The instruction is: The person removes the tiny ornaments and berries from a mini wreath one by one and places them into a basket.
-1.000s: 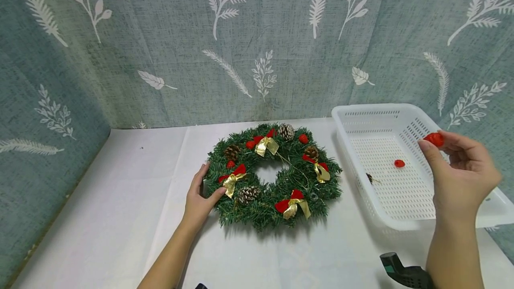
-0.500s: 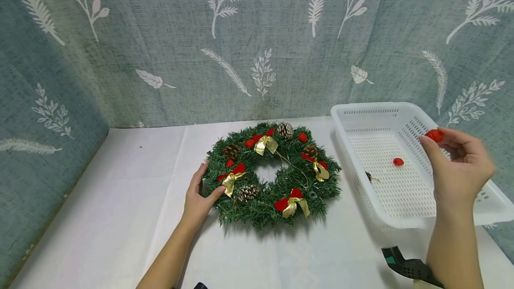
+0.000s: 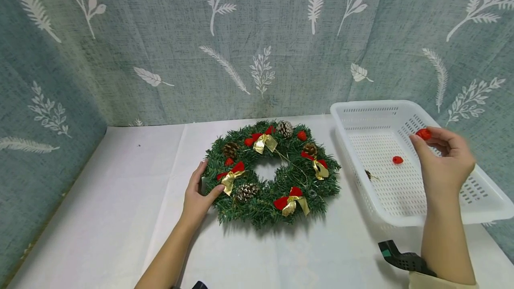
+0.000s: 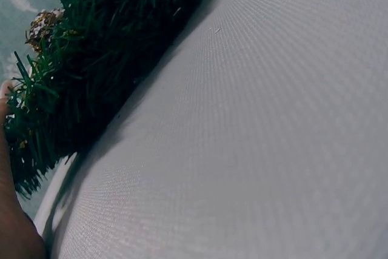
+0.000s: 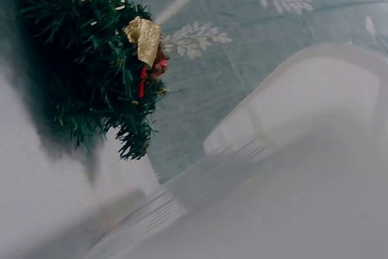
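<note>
A green Christmas wreath (image 3: pixel 265 217) lies on the white-covered table, with red-and-gold bows (image 3: pixel 292 200), pine cones (image 3: pixel 246 192) and red berries (image 3: pixel 301 135) round it. My left hand (image 3: pixel 199 195) grips its left side, thumb on top near a bow and fingers along the outer edge. In the left wrist view, part of that hand (image 4: pixel 15 222) shows beside the wreath's branches (image 4: pixel 109 47). Over the white basket, my right hand (image 3: pixel 447 159) pinches a red berry (image 3: pixel 424 134) between thumb and fingertips. The right wrist view does not show this hand.
The white perforated plastic basket (image 3: pixel 353 164) stands right of the wreath. Inside lie another red berry (image 3: pixel 397 159) and a small dark piece with a thin stem (image 3: pixel 370 175). A leaf-patterned grey-green cloth (image 3: pixel 172 48) hangs behind the table.
My right hand has moved left over the basket with the berry still pinched. The left hand keeps its place on the wreath; the head view has shifted slightly.
</note>
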`<state>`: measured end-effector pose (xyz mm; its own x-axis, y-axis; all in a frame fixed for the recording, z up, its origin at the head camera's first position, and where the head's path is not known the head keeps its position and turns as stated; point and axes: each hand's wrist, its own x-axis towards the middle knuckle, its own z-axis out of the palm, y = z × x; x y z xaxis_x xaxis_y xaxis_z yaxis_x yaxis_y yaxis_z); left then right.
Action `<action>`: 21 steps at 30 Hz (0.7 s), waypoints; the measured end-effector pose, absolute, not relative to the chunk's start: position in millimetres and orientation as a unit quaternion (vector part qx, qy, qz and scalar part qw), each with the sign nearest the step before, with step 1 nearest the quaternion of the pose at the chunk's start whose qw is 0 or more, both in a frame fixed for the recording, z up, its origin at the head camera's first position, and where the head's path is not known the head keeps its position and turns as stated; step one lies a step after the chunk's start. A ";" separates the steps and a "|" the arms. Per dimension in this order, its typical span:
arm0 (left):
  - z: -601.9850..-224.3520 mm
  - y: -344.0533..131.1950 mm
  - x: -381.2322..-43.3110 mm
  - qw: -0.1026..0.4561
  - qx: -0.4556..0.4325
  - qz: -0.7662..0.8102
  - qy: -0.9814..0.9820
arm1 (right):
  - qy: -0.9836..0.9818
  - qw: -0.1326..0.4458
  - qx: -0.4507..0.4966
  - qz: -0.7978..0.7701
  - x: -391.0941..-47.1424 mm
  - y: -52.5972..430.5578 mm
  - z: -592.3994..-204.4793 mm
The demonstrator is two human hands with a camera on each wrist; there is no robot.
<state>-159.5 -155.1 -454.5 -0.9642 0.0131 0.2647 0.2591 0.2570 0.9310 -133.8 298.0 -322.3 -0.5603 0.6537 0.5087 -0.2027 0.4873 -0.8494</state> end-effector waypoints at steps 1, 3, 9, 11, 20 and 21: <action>-454.3 -155.2 -159.3 0.102 -0.087 -0.603 -0.786 | -0.743 0.437 -0.158 0.482 -134.0 297.7 -322.1; -454.0 -155.3 -159.1 0.103 -0.088 -0.604 -0.786 | -0.750 0.425 -0.168 0.478 -133.7 297.2 -321.7; -454.2 -155.7 -159.0 0.105 -0.085 -0.601 -0.788 | -0.757 0.411 -0.184 0.473 -132.5 296.3 -320.2; -454.0 -155.7 -159.1 0.105 -0.085 -0.601 -0.788 | -0.758 0.411 -0.186 0.471 -132.6 296.2 -319.8; -451.9 -155.1 -158.3 0.098 -0.079 -0.600 -0.790 | -0.752 0.421 -0.183 0.473 -132.6 296.4 -319.2; -452.1 -155.1 -158.4 0.099 -0.080 -0.601 -0.789 | -0.752 0.422 -0.181 0.472 -132.9 296.7 -319.4</action>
